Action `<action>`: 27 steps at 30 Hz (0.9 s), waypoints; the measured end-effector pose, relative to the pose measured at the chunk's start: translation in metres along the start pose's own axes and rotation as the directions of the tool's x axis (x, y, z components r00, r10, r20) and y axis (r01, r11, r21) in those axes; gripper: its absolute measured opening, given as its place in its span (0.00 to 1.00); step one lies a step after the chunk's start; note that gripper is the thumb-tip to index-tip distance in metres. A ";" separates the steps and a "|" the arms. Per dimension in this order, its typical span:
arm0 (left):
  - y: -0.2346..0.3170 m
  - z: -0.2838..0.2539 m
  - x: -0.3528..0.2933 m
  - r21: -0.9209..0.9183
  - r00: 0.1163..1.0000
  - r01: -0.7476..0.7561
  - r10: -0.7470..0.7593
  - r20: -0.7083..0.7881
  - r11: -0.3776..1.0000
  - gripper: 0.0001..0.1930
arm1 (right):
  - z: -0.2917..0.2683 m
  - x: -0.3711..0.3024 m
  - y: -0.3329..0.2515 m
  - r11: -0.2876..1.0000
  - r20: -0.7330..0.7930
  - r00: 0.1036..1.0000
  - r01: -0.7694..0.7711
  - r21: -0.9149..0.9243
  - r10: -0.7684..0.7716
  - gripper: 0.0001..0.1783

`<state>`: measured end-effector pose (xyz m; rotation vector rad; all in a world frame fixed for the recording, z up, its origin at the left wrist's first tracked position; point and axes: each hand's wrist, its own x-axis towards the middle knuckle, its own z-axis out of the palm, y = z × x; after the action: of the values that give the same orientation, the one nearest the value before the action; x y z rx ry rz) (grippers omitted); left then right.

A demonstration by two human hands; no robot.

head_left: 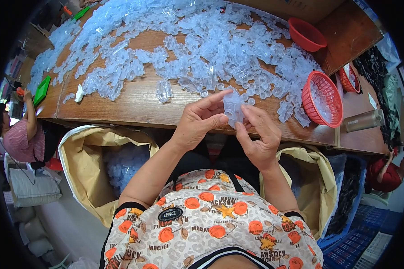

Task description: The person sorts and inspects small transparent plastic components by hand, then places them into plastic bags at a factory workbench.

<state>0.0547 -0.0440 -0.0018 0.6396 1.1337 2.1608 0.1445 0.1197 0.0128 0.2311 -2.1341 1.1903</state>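
Between my two hands, just over the table's near edge, is a small clear plastic piece (233, 107) with rounded hollows. My left hand (201, 117) pinches it from the left, fingertips at its top and thumb at its lower side. From the right, my right hand (260, 132) grips its edge between thumb and fingers. Beyond my hands, small round clear caps (256, 89) lie scattered on the wooden table (134, 105). A wide heap of similar clear plastic pieces (229, 45) spreads behind them.
A red basket (307, 103) with clear parts stands to the right, a red bowl (300, 38) behind it. A brown tumbler (365, 121) lies farther right. Open yellowish sacks (83, 179) hang below the table's edge. Another person (24, 134) works at left, another (384, 172) at right.
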 end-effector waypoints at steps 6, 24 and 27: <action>0.000 0.001 -0.003 -0.040 1.000 0.009 -0.010 -0.030 0.999 0.30 | -0.002 0.000 0.001 1.000 0.012 1.000 0.027 -0.015 -0.027 0.22; 0.004 0.003 -0.003 0.109 0.996 -0.077 0.073 0.042 0.991 0.31 | -0.002 -0.005 0.007 0.996 0.029 0.997 0.077 -0.040 -0.076 0.23; 0.005 0.001 -0.002 0.168 0.997 -0.066 0.059 0.049 0.984 0.29 | -0.002 -0.005 0.005 0.994 0.055 0.994 0.100 -0.037 -0.098 0.25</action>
<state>0.0553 -0.0472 0.0021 0.8040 1.2991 2.1062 0.1469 0.1236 0.0068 0.3498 -2.1632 1.0957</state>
